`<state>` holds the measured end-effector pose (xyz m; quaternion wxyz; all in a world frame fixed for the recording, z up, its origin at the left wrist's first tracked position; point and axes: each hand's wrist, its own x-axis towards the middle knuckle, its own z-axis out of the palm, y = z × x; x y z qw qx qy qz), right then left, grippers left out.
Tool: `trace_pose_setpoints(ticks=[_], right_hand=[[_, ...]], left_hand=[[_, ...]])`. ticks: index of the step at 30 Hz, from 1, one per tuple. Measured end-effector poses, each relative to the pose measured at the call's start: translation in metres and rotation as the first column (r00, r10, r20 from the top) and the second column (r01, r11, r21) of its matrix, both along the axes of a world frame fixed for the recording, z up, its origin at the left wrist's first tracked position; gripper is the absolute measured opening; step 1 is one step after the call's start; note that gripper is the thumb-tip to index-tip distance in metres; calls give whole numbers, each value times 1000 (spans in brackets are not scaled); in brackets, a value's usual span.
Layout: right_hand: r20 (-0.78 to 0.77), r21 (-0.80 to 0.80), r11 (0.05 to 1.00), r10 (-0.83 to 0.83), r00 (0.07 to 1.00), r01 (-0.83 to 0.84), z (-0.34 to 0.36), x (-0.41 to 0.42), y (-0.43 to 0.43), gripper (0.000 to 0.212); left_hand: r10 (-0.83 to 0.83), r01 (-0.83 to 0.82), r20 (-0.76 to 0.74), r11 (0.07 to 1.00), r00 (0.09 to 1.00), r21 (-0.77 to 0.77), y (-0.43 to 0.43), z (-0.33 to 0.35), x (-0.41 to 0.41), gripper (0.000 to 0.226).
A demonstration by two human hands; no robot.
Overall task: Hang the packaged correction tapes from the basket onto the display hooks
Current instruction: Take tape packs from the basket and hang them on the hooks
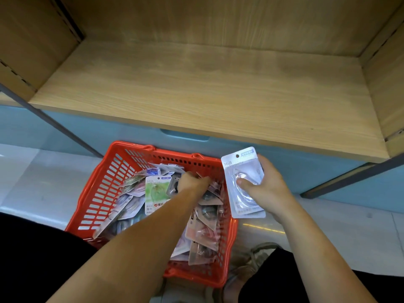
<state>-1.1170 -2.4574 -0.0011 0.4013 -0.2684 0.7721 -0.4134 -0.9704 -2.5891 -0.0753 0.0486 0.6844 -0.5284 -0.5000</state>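
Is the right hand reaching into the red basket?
No. The right hand holds a white package beside the red basket; the left hand is the one in it.

A pale wood-grain shelf board [196, 90] spans the upper view, with slotted upright strips [70, 20] in its corners. Below runs a light blue plinth [109, 132] (a recessed handle [185, 135] in its face). 2 grey metal bars [54, 125] slant over the glossy white floor [43, 184]. 1 grey shoe [247, 272] shows below.
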Motion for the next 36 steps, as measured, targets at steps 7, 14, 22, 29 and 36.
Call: trace_pose_setpoints(ticks=[7,14,22,29,36], right_hand=[[-27,4,1000,27,999,-27,2,5,-8,57],[28,-52,993,104,994,-102,16,26,-19,52],[47,-113,988,109,993,-103,22,41,-19,51],[122,-248,961,154,981,-120,38,46,-20,59],[280,-394,912,238,930,-115,48,56,-21,63]], left_hand=[[123,-117,-149,992,981,48,-2,11,36,14],[-147,143,-190,989,971,-39,-15,31,112,45],[-226,209,-77,962,971,-175,-6,36,146,31],[-298,263,7,831,954,-490,-20,80,140,13],[-223,49,-553,949,803,-312,-9,121,123,13]])
